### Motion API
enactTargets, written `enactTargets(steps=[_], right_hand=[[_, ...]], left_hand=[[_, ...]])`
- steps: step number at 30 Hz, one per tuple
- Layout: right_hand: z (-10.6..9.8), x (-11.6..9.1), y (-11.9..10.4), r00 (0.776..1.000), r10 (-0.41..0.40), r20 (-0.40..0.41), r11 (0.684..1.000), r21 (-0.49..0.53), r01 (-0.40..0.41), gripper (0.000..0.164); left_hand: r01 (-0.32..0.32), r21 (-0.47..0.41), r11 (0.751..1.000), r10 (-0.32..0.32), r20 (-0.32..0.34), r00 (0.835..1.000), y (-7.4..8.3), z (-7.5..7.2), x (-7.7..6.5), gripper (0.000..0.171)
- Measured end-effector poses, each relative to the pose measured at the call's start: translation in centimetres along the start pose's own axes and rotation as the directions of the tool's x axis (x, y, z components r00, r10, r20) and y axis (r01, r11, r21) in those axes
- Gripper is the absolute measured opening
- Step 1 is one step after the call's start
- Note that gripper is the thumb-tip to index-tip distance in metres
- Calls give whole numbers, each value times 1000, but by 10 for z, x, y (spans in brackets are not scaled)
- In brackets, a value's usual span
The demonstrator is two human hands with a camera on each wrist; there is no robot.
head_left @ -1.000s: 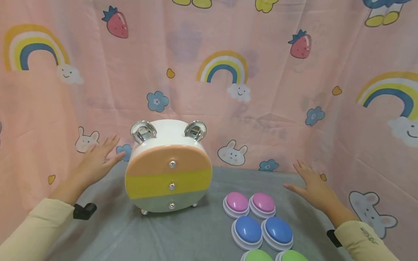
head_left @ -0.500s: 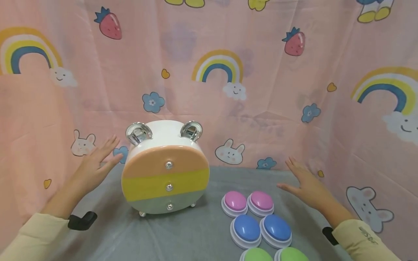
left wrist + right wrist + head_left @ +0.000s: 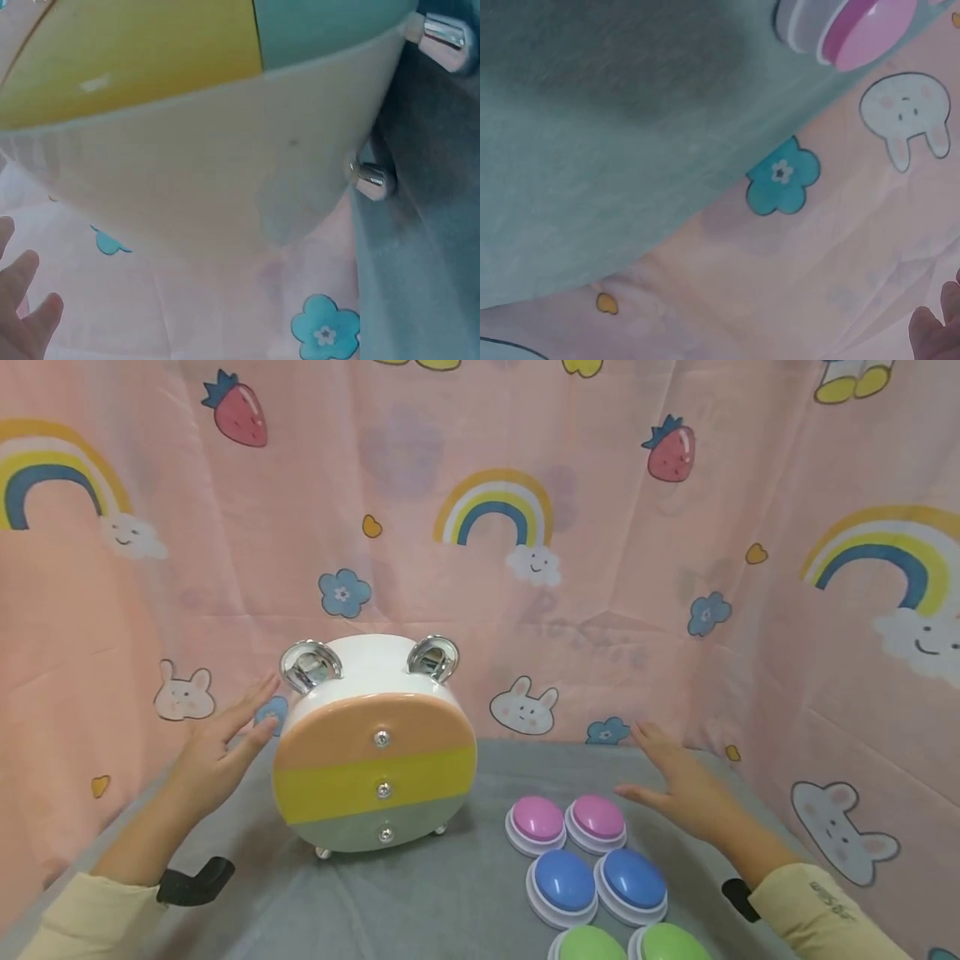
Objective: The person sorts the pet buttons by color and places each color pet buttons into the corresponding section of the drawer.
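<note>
A small rounded drawer cabinet (image 3: 375, 777), shaped like an alarm clock with silver bells on top, stands on the grey cloth. Its front has an orange, a yellow and a grey-green drawer, each with a silver knob. Just left of it my left hand (image 3: 213, 760) is raised, fingers straight and holding nothing. In the left wrist view the cabinet's white side (image 3: 210, 165) fills the middle, with fingertips at the lower left. My right hand (image 3: 682, 785) hovers right of the pink buttons (image 3: 596, 818), fingers extended, touching nothing. Blue buttons (image 3: 562, 881) and green buttons (image 3: 588, 943) sit nearer, in pairs.
Behind the grey-covered table (image 3: 450, 902) hangs a pink patterned curtain (image 3: 600, 610), which also closes in both sides. The green buttons are cut off by the lower frame edge. A dark strap piece (image 3: 197, 882) shows at my left wrist.
My right hand has drifted left, closer to the pink buttons. My left hand now appears nearer the cabinet's side. The head view has shifted slightly; the cabinet and buttons stay put.
</note>
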State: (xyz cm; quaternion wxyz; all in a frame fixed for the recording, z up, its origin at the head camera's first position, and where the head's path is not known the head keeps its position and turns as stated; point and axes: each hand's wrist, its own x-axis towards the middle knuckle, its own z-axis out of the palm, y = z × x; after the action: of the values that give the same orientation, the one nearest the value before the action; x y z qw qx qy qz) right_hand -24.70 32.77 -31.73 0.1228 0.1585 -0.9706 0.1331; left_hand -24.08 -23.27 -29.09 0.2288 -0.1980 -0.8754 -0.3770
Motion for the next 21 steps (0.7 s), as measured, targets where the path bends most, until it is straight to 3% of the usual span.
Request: enactTargets(steps=[7,21], right_hand=[[3,0,-13,1000,-11,20,999,34,10,100],[5,3,-44,996,-86,17,994,64,85,98]], left_hand=[[44,-13,999,-43,21,999,11,2,-7,53],[43,-25,999,-44,-37,998,21,6,-9,50]])
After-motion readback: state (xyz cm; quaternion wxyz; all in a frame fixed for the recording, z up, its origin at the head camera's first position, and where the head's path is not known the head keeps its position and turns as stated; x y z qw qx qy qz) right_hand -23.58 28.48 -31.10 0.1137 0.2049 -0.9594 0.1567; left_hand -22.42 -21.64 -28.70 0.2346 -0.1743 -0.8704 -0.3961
